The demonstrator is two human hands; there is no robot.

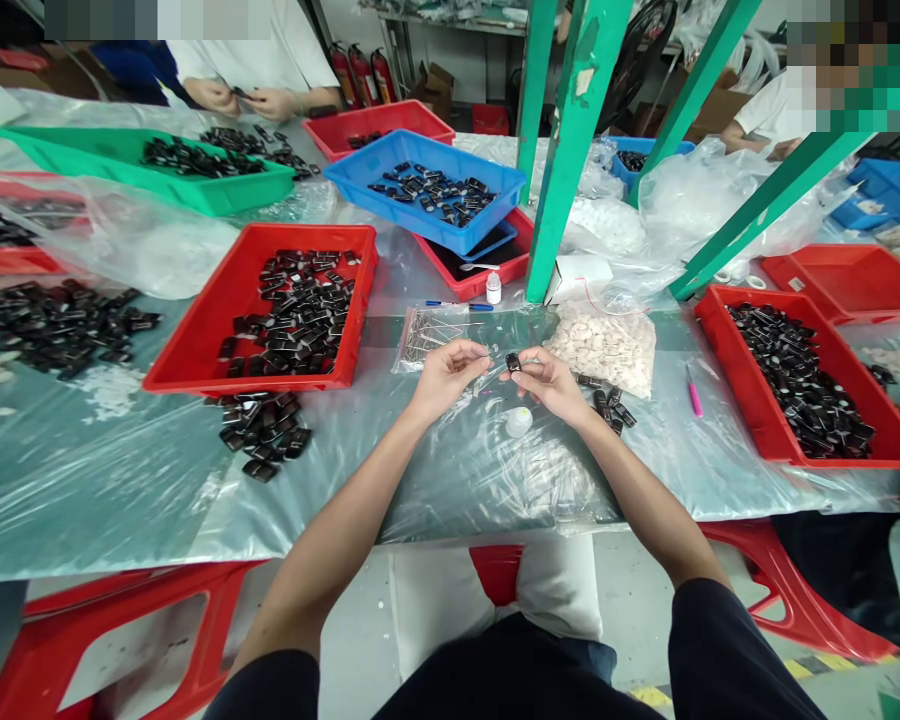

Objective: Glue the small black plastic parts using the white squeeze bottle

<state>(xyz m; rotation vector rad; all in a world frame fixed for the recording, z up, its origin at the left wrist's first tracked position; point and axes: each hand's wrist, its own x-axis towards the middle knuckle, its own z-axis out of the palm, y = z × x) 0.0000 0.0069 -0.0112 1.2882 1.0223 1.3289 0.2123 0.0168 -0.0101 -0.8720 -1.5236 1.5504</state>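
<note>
A small black plastic part [513, 362] is pinched between the thumb and fingers of my right hand [549, 383]. Just to its left, my left hand [451, 376] has thumb and fingertips drawn together; whatever they pinch is too small to make out. A gap separates the two hands. Below them lies a small round translucent cap or cup [519, 422]. Beside my right wrist are several loose black parts [613, 408] and a clear bag of small pale pieces [606, 345]. Behind my left hand rests a bag of thin metal pins [429, 335].
Red trays of black parts stand left [259, 380] and right [765, 425]. More black parts [266, 435] lie at the left tray's front. A blue tray [420, 225], a small white bottle [493, 290], a pink-handled tool [694, 396] and a green post [562, 170] are around.
</note>
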